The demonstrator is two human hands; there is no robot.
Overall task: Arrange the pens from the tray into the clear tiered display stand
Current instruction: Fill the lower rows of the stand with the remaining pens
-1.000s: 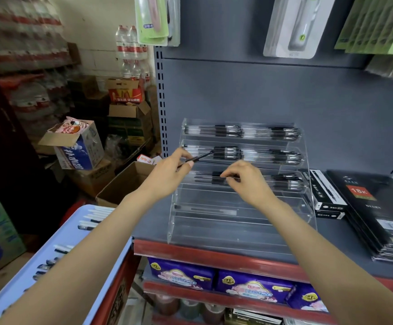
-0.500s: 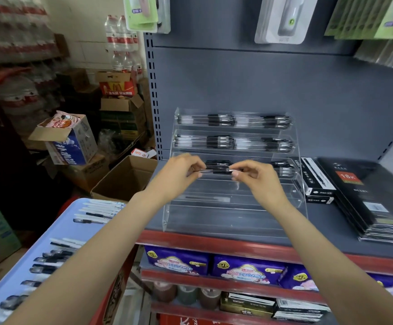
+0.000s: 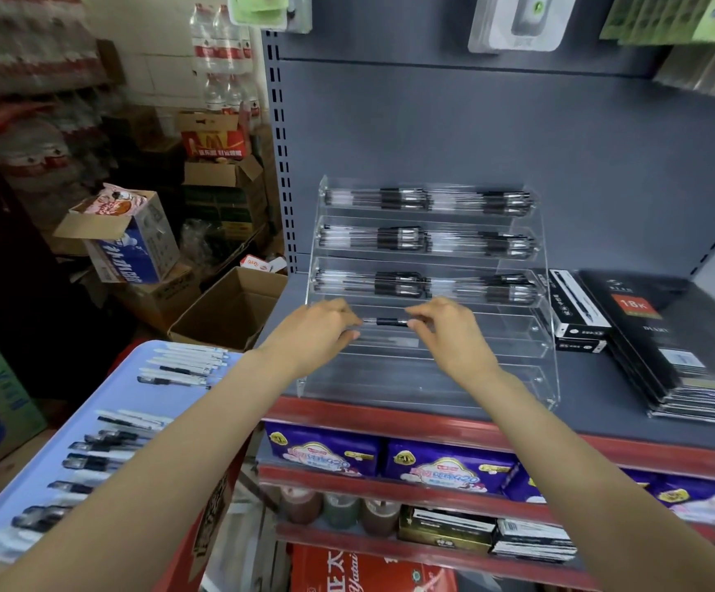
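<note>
Pens are already stacked in the top three tiers of the clear tiered display stand [image 3: 428,292], while many more are left on the blue tray [image 3: 104,420] at lower left. Since half a second ago, both hands have been lowered from the third tier to the empty fourth. A single pen [image 3: 385,322] is held level there, pinched at its ends by the left hand [image 3: 321,331] and the right hand [image 3: 449,331]. A new row is judged to be starting.
</note>
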